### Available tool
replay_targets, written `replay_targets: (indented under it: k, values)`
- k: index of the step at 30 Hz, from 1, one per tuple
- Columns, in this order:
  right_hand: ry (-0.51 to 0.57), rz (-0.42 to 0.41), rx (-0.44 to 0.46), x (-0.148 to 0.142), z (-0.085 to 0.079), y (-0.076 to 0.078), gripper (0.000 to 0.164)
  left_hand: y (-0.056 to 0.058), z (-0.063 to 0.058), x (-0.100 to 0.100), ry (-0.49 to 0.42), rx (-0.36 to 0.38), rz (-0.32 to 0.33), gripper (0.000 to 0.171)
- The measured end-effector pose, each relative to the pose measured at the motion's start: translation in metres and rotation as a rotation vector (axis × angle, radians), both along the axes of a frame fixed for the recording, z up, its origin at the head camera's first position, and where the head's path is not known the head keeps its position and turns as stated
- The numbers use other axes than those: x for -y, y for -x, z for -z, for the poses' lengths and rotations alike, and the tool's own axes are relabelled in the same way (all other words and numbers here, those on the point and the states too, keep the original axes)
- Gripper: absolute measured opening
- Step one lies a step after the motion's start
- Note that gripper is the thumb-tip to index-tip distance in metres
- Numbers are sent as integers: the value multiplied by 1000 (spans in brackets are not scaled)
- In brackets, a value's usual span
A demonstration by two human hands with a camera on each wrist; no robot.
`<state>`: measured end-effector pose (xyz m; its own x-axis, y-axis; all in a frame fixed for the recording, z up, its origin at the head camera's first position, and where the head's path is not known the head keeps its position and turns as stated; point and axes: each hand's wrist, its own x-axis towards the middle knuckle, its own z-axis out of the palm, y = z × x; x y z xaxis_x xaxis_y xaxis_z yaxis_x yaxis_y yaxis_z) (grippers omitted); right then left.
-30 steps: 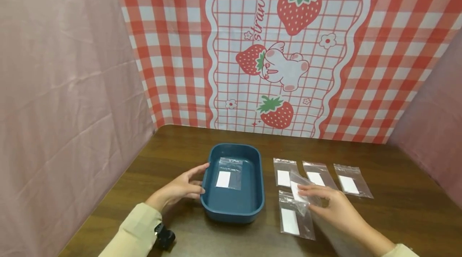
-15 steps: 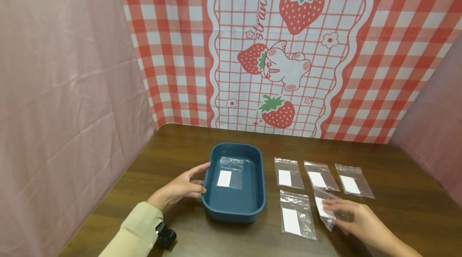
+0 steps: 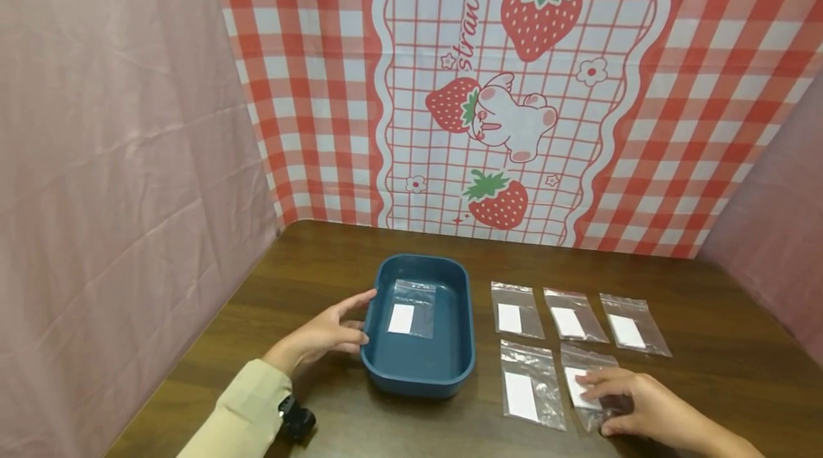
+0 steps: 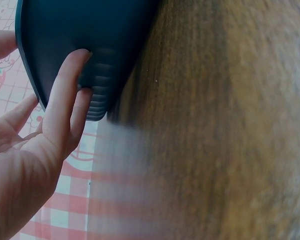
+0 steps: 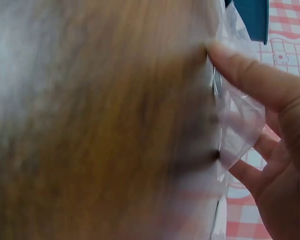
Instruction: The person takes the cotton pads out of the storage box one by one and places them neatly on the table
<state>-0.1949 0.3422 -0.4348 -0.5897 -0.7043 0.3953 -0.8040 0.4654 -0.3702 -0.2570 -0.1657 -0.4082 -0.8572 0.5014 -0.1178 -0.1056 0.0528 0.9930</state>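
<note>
A blue rectangular plastic tub (image 3: 421,365) stands on the table, with one clear zip bag (image 3: 421,311) holding a white card inside it. My left hand (image 3: 324,335) rests its extended fingers against the tub's left side; the left wrist view shows the fingertips on its outer wall (image 4: 45,45). At the front right, my right hand (image 3: 633,404) touches another zip bag (image 3: 588,408) lying on the table. Its fingertips are over the white card, and its thumb is set apart at the bag's lower edge. That bag's plastic (image 5: 240,112) bulges between thumb and fingers in the right wrist view.
Left of that bag lies a similar zip bag (image 3: 534,386). Behind are three more: a left bag (image 3: 517,309), a middle bag (image 3: 576,316) and a right bag (image 3: 635,326). A strawberry-print checked cloth (image 3: 489,122) hangs at the back of the wooden table (image 3: 308,244).
My right hand has carried its zip bag rightward and down from above the front-left bag onto the table, where it now lies flat. The left hand keeps its place at the tub.
</note>
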Motion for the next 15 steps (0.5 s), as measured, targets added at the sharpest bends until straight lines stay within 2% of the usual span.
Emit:
replay_targets:
  k: [6, 10, 15]
  values:
    - [-2, -42, 11, -2, 2, -2, 46, 0, 1, 0, -16, -3, 3, 81]
    - [39, -50, 33, 0, 0, -4, 51, 1, 2, 0, -23, -3, 5, 81]
    - [71, 24, -16, 7, -9, -9, 51, 1, 2, 0, -18, -2, 4, 80]
